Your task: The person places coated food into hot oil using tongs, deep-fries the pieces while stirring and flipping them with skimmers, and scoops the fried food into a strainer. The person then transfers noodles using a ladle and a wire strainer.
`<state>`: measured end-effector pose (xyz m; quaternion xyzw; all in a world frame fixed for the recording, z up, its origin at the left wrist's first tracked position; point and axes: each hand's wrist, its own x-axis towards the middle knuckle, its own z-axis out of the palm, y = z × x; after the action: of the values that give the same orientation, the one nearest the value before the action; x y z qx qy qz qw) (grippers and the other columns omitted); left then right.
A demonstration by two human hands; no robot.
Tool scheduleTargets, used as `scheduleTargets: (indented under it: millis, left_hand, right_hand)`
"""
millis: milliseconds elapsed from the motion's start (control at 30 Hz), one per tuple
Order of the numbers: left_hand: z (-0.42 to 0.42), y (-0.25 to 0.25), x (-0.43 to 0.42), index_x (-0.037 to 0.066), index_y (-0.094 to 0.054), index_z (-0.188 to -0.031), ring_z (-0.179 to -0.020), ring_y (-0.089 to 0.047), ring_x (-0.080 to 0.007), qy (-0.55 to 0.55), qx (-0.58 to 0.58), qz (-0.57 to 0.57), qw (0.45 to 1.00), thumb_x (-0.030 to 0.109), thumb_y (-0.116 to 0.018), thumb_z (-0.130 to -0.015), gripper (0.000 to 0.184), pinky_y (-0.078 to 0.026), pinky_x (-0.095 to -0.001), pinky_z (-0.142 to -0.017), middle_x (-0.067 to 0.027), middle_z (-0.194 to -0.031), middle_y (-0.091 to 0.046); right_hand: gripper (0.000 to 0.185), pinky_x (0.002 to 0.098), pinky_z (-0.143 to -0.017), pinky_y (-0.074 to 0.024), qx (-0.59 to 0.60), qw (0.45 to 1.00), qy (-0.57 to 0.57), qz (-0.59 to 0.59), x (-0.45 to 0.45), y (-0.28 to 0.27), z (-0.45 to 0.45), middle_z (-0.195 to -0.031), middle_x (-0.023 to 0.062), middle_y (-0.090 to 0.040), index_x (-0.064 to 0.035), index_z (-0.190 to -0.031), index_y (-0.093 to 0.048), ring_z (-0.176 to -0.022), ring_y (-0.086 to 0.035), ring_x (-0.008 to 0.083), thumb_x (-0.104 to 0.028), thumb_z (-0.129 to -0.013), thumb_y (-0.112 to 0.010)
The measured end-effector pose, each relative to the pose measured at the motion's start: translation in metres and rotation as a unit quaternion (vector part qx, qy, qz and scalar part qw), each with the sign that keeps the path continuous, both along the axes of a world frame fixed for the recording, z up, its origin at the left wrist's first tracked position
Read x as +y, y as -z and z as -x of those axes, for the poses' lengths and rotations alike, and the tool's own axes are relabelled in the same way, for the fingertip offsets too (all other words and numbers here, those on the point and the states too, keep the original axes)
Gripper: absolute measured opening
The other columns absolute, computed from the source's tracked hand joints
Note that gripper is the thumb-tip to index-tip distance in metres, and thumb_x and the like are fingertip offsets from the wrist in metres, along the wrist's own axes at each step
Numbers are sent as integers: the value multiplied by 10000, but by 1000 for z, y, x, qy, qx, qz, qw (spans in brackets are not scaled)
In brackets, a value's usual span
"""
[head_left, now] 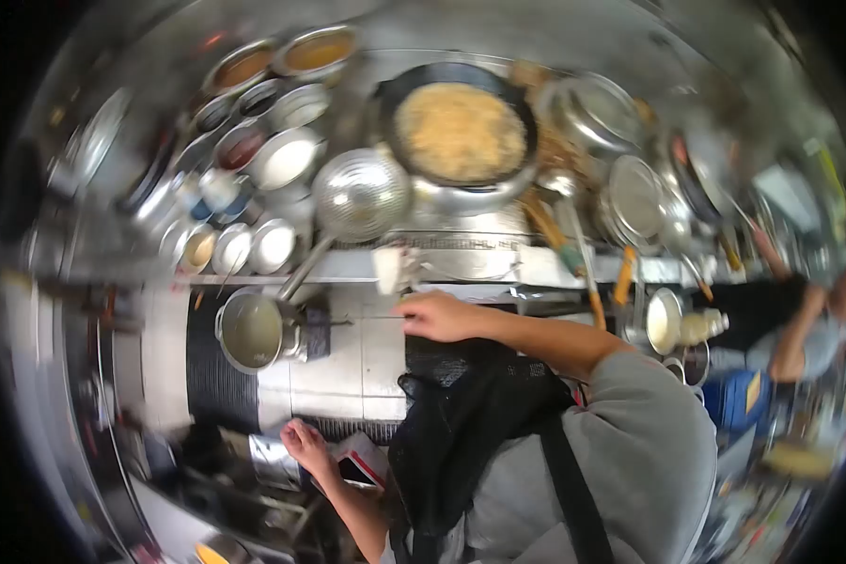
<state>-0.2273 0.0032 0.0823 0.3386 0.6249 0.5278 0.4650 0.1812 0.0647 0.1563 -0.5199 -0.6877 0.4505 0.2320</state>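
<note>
Grey sleeve [650, 399] foremost, strainer handle [305, 268] beyond right hand [434, 316] slants toward pot [252, 329].

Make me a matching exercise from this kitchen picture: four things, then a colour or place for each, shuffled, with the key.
Things
1. Wok
2. Strainer
3. Camera wearer's shirt
4. Wearer's left hand

Colours and places
A. Grey, with a black strap across it
B. Below the pot in the picture
C. Black, with golden-brown food inside
D. Silver, just left of the wok in the picture

Pairs: 1-C, 2-D, 3-A, 4-B
</note>
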Motion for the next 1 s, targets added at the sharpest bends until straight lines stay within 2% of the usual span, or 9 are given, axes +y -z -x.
scheduleTargets:
  millis: [167,300,400,467,633,667,767,867,1000]
  left_hand:
    - [-165,-26,88,120,-505,-1045,-531,-365,-27,263,-27,-38,964,166,-538,-1035,58,-277,-188,-440,55,-690,-450]
    - [-318,-56,103,125,-522,-1110,-568,-420,-39,420,-17,-21,907,110,-505,-1017,96,-329,-194,-476,32,-714,-488]
    - [-449,-45,85,140,-560,-1124,-701,-556,-78,594,57,-137,790,146,-541,-977,148,-428,-224,-507,10,-887,-577]
    - [-535,-46,53,126,-502,-1209,-792,-624,-125,738,-55,52,671,164,-646,-947,302,-525,-269,-608,-36,-965,-632]
    - [-688,4,-47,-61,-452,-1264,-745,-625,-140,859,37,87,504,379,-733,-915,627,-515,-291,-634,-85,-939,-653]
    - [-700,25,-75,-13,-534,-1194,-731,-614,-134,825,14,106,556,365,-731,-917,509,-511,-298,-639,-70,-873,-638]
    - [-722,17,-96,73,-506,-1171,-651,-586,-138,768,-237,377,461,253,-677,-957,328,-509,-307,-605,-46,-810,-589]
    - [-714,-6,-95,81,-449,-1191,-611,-566,-137,758,-218,279,547,163,-645,-962,313,-503,-313,-560,-41,-801,-570]
    - [-668,-46,-28,86,-402,-1225,-584,-538,-122,740,-222,225,593,122,-617,-963,341,-473,-306,-504,-22,-770,-538]
  right_hand:
    - [369,467,-967,-474,-356,762,477,-255,-154,-39,-208,-1214,216,-586,-29,-1209,-594,-1106,-571,402,-94,-848,-640]
    - [454,486,-960,-480,-446,600,664,-13,-264,-1,-328,-1233,266,-567,-10,-1246,-585,-1115,-572,439,-146,-822,-674]
    - [623,493,-962,-490,-313,694,632,146,-318,40,-381,-1250,295,-597,27,-1301,-548,-1142,-587,470,-292,-797,-726]
    - [716,466,-990,-482,-261,729,615,150,-325,52,-393,-1234,304,-624,43,-1335,-523,-1163,-605,432,-360,-790,-754]
    - [473,454,-826,-539,-176,778,571,197,-319,42,-409,-989,267,-706,34,-1080,-686,-951,-691,406,-314,-765,-737]
    - [448,459,-803,-538,-178,768,581,203,-311,33,-406,-962,261,-704,38,-1039,-687,-898,-689,405,-308,-758,-733]
    - [346,410,-668,-549,-149,769,610,122,-319,45,-405,-825,192,-688,29,-966,-651,-694,-670,309,-264,-797,-721]
    - [189,229,-436,-427,274,689,668,70,-320,-6,-368,-699,27,-576,-28,-1053,-517,-511,-533,86,-142,-959,-636]
    - [224,230,-377,-363,312,662,681,-11,-325,-44,-332,-666,16,-540,-14,-1122,-500,-436,-469,87,-168,-997,-607]
